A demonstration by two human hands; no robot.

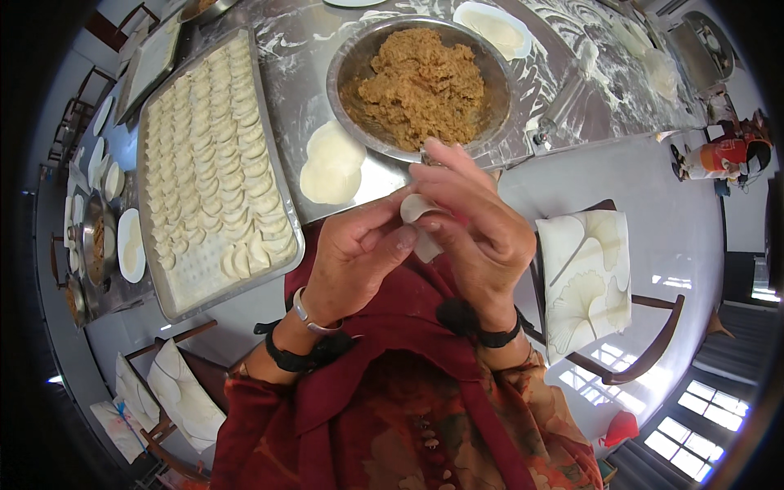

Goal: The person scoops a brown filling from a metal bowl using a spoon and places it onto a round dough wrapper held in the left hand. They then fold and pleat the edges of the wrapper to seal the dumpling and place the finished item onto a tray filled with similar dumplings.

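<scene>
A dumpling (419, 208) of pale dough is pinched between my left hand (367, 251) and my right hand (481, 229), just past the table's near edge; the fingers partly cover it. Behind my hands stands a steel bowl (343, 92) holding a mound of brown filling (422, 86). Round dough wrappers (332, 164) lie overlapping on the table, left of the bowl. Further left, a metal tray (288, 211) carries rows of shaped dumplings (223, 147), with some bare perforated surface near its front.
A floured table (294, 73) bears a white plate of wrappers (520, 43) and, at right, a rolling pin (560, 101). Plates and another filling bowl (110, 239) sit far left. A cushioned chair (588, 275) stands at right, more chairs at lower left. A person (723, 153) is far right.
</scene>
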